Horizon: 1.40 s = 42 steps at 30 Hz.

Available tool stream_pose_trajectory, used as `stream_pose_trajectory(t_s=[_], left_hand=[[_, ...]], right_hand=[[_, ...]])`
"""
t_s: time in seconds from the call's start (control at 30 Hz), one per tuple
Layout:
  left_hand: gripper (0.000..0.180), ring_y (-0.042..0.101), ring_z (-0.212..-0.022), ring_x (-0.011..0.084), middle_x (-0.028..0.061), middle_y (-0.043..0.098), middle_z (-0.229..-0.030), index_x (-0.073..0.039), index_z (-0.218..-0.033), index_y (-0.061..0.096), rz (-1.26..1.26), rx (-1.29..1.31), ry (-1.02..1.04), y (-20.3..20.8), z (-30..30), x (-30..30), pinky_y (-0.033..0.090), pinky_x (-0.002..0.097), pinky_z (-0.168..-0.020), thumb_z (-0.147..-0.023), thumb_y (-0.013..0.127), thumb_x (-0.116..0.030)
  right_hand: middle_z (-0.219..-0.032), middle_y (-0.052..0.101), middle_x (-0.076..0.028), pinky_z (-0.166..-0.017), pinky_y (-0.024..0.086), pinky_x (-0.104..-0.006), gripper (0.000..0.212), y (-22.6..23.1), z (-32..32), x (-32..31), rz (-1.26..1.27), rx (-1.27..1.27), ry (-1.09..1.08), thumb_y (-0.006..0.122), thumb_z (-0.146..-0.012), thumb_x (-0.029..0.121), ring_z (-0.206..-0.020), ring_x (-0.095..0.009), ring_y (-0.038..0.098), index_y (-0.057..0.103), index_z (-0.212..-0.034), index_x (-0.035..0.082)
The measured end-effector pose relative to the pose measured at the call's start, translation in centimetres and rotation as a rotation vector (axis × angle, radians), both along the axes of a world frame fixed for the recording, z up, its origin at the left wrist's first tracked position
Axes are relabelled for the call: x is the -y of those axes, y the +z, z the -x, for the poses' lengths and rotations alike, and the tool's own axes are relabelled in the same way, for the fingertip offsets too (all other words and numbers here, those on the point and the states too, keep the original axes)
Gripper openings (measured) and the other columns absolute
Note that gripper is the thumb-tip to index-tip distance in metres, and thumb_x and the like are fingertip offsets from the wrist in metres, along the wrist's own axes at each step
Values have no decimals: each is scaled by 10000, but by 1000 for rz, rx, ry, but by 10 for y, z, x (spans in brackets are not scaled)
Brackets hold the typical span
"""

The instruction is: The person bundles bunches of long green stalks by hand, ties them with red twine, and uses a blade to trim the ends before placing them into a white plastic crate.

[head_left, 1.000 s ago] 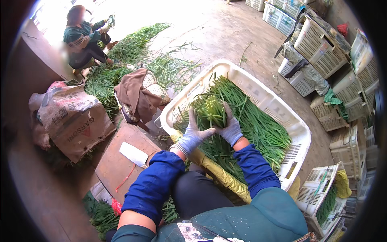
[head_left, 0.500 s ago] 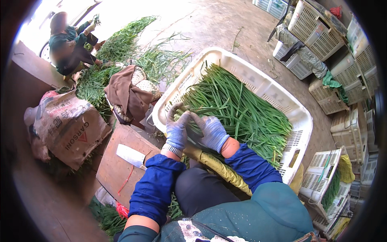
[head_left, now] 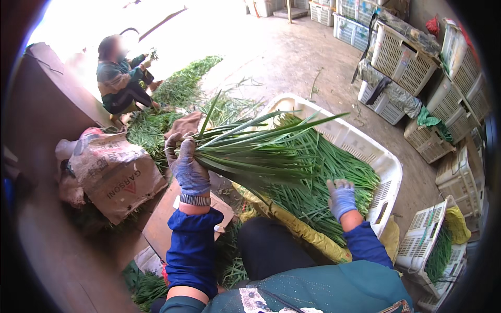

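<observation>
My left hand (head_left: 189, 168), in a grey-and-blue glove, grips a bunch of garlic chives (head_left: 255, 148) by its stem ends, the long green leaves fanning out to the right. The bunch hangs above the left part of a white plastic crate (head_left: 360, 133). Laid in that crate is a thick bed of chives (head_left: 339, 161), its right-hand ends paler. My right hand (head_left: 342, 199), gloved too, rests on or just over this bed near the crate's right front, fingers stretched and holding nothing. Yellow sheeting (head_left: 292, 224) runs along the crate's near side.
Left of my knees lies a brown board (head_left: 162, 224), partly behind my left arm. Beyond it stands a printed sack (head_left: 112, 169). A person (head_left: 122, 75) crouches by loose greens (head_left: 190, 81) at the far left. Stacked white crates (head_left: 402, 52) line the right side.
My hands, close together at the crate's left edge before, have parted. The left has lifted a bunch of chives leftward; the right has moved right over the bed. The view has shifted slightly.
</observation>
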<state>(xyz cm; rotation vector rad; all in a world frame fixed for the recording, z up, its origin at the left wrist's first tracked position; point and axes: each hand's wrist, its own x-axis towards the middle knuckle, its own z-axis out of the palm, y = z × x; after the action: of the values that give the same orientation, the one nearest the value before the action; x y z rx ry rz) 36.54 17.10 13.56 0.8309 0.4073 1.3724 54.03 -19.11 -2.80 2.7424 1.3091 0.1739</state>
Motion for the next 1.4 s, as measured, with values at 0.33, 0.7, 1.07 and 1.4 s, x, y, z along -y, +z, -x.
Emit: stream_pose_trajectory(t_s=[0.33, 0.7, 1.07, 1.4], left_hand=[[468, 638, -907, 195, 101, 635, -1027, -40, -1360, 466, -479, -8, 223, 121, 83, 110, 541, 365, -869, -903, 545, 26], [351, 660, -980, 252, 26, 646, -1012, -202, -1084, 670, -1593, -751, 449, 60, 296, 238, 498, 457, -943, -735, 691, -171], [334, 631, -1064, 220, 19, 626, -1096, -218, -1132, 652, -1671, -907, 596, 17, 366, 289, 386, 457, -1093, -798, 642, -207], [349, 596, -1143, 276, 66, 621, -1142, -138, -1118, 620, -1521, -974, 168, 10, 368, 252, 385, 484, -1072, -823, 703, -304]], right_hand=[[-1430, 479, -152, -1079, 381, -364, 739, 177, 190, -104, -723, -2229, 682, 618, -940, 325, -1329, -258, 443, 272, -1499, -14], [-963, 565, -15, -786, 501, -304, 663, 159, 330, -105, -12, -3689, -63, 639, -890, 561, -879, -159, 558, 513, -1264, 28], [-1204, 557, -136, -929, 493, -402, 530, 156, 390, -94, 582, -3433, 98, 566, -967, 335, -1089, -255, 567, 449, -1388, 34], [-1252, 618, -188, -993, 497, -421, 541, 144, 364, -123, 30, -3022, 173, 584, -929, 247, -1129, -288, 614, 454, -1401, 18]])
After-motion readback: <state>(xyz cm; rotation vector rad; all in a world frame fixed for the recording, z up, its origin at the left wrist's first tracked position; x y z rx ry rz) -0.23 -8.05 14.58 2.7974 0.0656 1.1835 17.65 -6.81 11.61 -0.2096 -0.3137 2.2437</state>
